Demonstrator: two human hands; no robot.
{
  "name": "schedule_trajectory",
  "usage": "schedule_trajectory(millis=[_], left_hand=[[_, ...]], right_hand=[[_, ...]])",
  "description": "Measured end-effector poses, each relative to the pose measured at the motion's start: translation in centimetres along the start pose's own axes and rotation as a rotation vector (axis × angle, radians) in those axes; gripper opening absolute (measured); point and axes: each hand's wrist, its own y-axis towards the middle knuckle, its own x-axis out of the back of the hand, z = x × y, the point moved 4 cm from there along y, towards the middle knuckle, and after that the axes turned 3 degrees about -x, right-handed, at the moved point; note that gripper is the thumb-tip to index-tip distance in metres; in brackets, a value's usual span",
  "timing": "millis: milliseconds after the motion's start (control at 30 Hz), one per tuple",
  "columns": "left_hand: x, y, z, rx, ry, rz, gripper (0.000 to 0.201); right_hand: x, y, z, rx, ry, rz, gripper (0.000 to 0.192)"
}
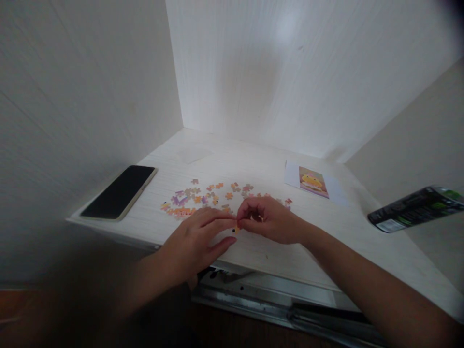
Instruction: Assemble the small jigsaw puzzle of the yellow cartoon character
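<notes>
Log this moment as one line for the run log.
left hand: pinching puzzle piece | right hand: pinching same piece | loose puzzle pieces: scattered beyond | phone: left | picture card: right

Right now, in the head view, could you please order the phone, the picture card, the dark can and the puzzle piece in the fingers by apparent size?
1. Phone, largest.
2. Dark can, though nearness and cropping at the frame edge make its rank against the phone unsure.
3. Picture card.
4. Puzzle piece, pinched between left hand and right hand, smallest.

Puzzle pieces too small to read, dark can blurred — edge-cut
</notes>
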Motion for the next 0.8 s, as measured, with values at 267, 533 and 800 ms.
schedule_trajectory(millis=[267, 533, 800], left_hand=[[-0.4, -0.2, 0.0, -0.014, -0.007, 0.074, 0.021], [0.4, -0.1, -0.3, -0.051, 0.029, 0.081, 0.012], [1.0, -0.2, 0.2, -0.086, 0.14, 0.159, 0.013]], right_hand=[[-1.0, 0.2, -1.2, 0.016, 0.123, 0.089, 0.008], [-0.4, 0.2, -0.6, 0.125, -0.071, 0.011, 0.01], [0.1, 0.0, -0.5, 0.295, -0.415, -0.032, 0.024]])
